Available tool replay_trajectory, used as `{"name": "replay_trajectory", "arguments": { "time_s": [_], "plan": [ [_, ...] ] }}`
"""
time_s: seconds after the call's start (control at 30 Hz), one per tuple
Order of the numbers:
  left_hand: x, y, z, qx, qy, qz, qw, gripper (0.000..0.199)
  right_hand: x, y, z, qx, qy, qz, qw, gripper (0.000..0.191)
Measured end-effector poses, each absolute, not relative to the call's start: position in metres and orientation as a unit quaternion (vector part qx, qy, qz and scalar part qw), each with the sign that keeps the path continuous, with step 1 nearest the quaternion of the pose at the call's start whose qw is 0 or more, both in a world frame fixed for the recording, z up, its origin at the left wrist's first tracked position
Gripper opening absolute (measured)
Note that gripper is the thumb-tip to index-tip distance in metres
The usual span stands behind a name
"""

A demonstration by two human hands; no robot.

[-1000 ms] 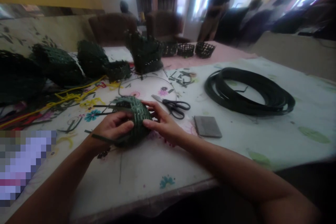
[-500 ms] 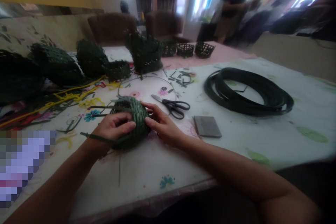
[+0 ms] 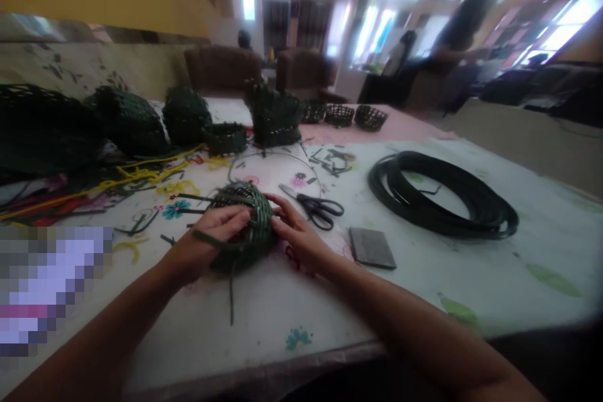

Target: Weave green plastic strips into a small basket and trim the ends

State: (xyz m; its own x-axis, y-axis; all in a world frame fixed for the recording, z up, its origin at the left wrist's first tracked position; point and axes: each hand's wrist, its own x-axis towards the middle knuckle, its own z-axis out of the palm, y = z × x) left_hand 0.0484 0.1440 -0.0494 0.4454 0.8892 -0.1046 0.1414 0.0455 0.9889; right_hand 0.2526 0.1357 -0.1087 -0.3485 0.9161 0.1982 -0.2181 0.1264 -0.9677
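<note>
A small dark green woven basket (image 3: 257, 226) lies on its side between my hands, with loose strip ends sticking out to the left and one hanging toward me. My left hand (image 3: 217, 232) grips its rim, the fingers partly inside the opening and the thumb on the weave. On the right side of the basket, my right hand (image 3: 296, 229) pinches the woven wall between thumb and fingers; the fingertips are partly hidden. Just beyond the right hand rest black-handled scissors (image 3: 320, 208), blades pointing away to the left.
A grey square block (image 3: 372, 247) lies right of my right forearm. Farther right is a coil of dark strip (image 3: 438, 226). Several woven baskets (image 3: 276, 116) line the back. Yellow strips (image 3: 176, 188) and green offcuts (image 3: 334, 162) are scattered about. A person (image 3: 456, 44) stands in the background.
The camera view has tilted up, so the table things appear lower. The hands stay on the basket, and the loose strip by my left hand now points less far to the left.
</note>
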Motion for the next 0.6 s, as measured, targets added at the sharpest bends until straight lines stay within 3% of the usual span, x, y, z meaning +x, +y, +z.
{"name": "replay_trajectory", "arguments": {
  "time_s": [0.07, 0.17, 0.3, 0.43, 0.6],
  "plan": [
    [0.048, 0.145, -0.051, 0.585, 0.425, 0.340, 0.602, 0.034, 0.253, 0.135, -0.109, -0.329, -0.592, 0.550, 0.489, 0.057],
    [0.048, 0.144, -0.051, 0.570, 0.438, 0.346, 0.603, 0.033, 0.255, 0.133, -0.105, -0.377, -0.648, 0.396, 0.531, 0.050],
    [0.050, 0.139, -0.050, 0.596, 0.435, 0.330, 0.588, 0.029, 0.258, 0.126, -0.093, -0.345, -0.724, 0.241, 0.547, 0.036],
    [0.051, 0.138, -0.049, 0.609, 0.425, 0.330, 0.583, 0.031, 0.259, 0.124, -0.089, -0.336, -0.747, 0.240, 0.520, 0.033],
    [0.048, 0.142, -0.049, 0.652, 0.419, 0.285, 0.564, 0.033, 0.258, 0.131, -0.098, -0.355, -0.712, 0.315, 0.517, 0.051]
  ]
}}
